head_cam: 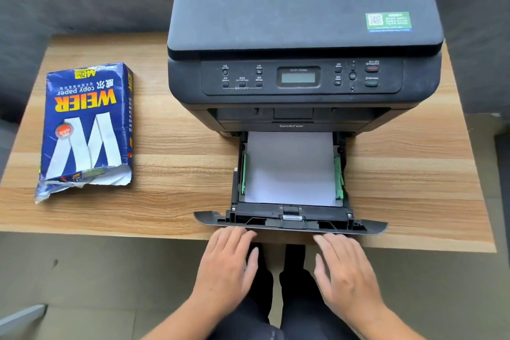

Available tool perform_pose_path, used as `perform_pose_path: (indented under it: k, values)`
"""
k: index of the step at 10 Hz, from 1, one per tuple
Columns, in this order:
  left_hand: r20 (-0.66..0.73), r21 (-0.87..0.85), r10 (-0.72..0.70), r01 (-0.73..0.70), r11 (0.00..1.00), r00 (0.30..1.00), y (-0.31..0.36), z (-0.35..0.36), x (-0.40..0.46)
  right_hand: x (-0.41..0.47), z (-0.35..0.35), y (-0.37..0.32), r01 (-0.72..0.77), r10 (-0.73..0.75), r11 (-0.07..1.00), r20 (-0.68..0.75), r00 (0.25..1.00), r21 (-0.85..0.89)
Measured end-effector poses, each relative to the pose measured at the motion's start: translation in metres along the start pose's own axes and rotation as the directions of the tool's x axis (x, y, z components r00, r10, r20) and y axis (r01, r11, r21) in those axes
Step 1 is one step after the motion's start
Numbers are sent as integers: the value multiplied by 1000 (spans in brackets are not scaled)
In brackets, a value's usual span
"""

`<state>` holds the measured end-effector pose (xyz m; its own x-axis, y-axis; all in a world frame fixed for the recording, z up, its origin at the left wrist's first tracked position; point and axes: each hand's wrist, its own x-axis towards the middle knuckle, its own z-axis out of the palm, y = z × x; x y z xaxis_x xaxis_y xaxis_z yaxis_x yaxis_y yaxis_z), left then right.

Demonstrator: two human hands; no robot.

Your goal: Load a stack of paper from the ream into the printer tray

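So the tray (289, 218) is pulled out of the printer (300, 44) toward the person, long axis running front to back, with its wide dark front lip hanging past the bench (176, 152) edge. A stack of white paper (289, 168) lies flat in it, long side pointing into the machine, green guides on both sides.

The ream (87, 127) sits well off to the left on the bench, lying flat, long axis also front to back. The near end of the wrapper is torn open and crumpled. It's glossy blue with "WEIER copy paper" and a big white W, all upside down from here.

Printer is matte black plastic, a bit dusty, reads "brother" on the front, "DCP" on the lid, "DCP-7080" above the little screen, plus a green QR sticker.

Left hand (229, 265) and right hand (345, 270) are both flat, fingers (237, 234) spread loosely, tips at the tray's front lip, gripping nothing. Bench is striped wood-grain laminate.
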<state>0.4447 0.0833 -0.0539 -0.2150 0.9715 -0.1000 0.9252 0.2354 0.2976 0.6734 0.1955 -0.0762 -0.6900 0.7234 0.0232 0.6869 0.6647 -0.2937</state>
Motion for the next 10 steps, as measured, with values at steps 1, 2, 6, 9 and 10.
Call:
perform_pose_path:
  k: [1,2,6,9,10]
  values:
    - [8,43,-11,10,999,1000,-3,1,20,21,3,0,-39,43,997,70,997,-62]
    - [19,69,-43,42,997,999,-5,2,59,62,3,-4,-114,125,989,126,984,-91]
    - [45,108,-77,72,991,996,-8,9,142,170,-2,-3,-215,237,962,122,964,-167]
    - [34,123,-69,64,990,997,-22,6,147,179,-10,1,-196,213,975,189,959,-102]
    - [30,100,-91,87,991,995,-27,5,139,167,-36,6,-364,288,914,350,891,176]
